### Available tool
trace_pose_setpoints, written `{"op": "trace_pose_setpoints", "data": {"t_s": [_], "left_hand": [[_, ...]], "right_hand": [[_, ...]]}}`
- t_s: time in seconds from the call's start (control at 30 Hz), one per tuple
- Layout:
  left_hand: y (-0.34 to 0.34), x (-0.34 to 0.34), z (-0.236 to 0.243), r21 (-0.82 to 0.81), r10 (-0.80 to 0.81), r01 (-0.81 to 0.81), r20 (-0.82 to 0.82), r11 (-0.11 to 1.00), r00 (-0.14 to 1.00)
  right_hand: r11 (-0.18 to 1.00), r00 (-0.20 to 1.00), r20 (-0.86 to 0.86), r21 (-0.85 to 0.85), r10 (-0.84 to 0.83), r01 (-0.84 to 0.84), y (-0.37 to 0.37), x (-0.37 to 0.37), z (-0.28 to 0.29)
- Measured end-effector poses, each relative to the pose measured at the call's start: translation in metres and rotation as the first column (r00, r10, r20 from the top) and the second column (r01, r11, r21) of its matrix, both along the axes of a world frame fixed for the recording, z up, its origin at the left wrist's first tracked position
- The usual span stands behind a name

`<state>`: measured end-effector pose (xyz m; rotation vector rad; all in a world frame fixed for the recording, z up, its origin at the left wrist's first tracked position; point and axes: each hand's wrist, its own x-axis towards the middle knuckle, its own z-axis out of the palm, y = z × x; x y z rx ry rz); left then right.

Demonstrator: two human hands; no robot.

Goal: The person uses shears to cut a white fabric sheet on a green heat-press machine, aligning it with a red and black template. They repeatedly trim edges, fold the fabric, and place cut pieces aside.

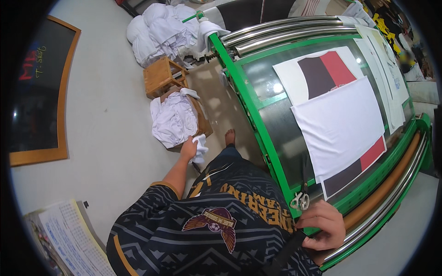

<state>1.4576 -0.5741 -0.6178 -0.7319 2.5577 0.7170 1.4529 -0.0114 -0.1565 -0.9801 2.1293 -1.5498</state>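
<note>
My left hand (188,149) is closed on a white cloth piece (200,145), beside a box (203,120) heaped with white fabric (172,117). My right hand (324,224) is at the near edge of a green-framed roller machine (271,170); its fingers are curled, and what they hold, if anything, is unclear. Just beyond that hand, scissors (300,201) with pale handles lie on the machine's corner. Across the machine's table, a white fabric panel (340,124) partly covers a printed sheet (329,73) in black, red and white.
A wooden stool (161,77) stands behind the box, and a big pile of white fabric (159,32) lies beyond it. Metal rollers (294,34) span the machine's far end; a brown roller (382,179) runs along its right side. Paper sheets (382,78) lie at the table's right edge.
</note>
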Motion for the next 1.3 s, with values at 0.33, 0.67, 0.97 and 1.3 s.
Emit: {"op": "trace_pose_setpoints", "data": {"t_s": [0.33, 0.67, 0.97, 1.3], "left_hand": [[-0.116, -0.084, -0.052, -0.033, 0.008, -0.007, 0.009, 0.999, 1.0], [-0.14, -0.04, -0.175, 0.295, -0.409, 0.285, 0.61, 0.912, 0.679], [-0.09, -0.166, -0.1, 0.456, -0.211, -0.093, 0.572, 0.885, 0.793], [0.074, -0.314, 0.073, 0.765, -0.667, 0.227, 0.327, 0.603, 0.669]], "right_hand": [[0.971, 0.981, 0.116, -0.2, 0.156, -0.131, -0.107, -0.084, -0.008], [0.984, 0.958, 0.251, -0.143, 0.141, -0.107, -0.163, -0.121, 0.009], [0.985, 0.96, 0.243, -0.064, -0.138, 0.157, -0.167, -0.108, 0.011], [0.953, 0.962, 0.119, -0.153, -0.246, 0.263, -0.126, -0.061, -0.004]]}}
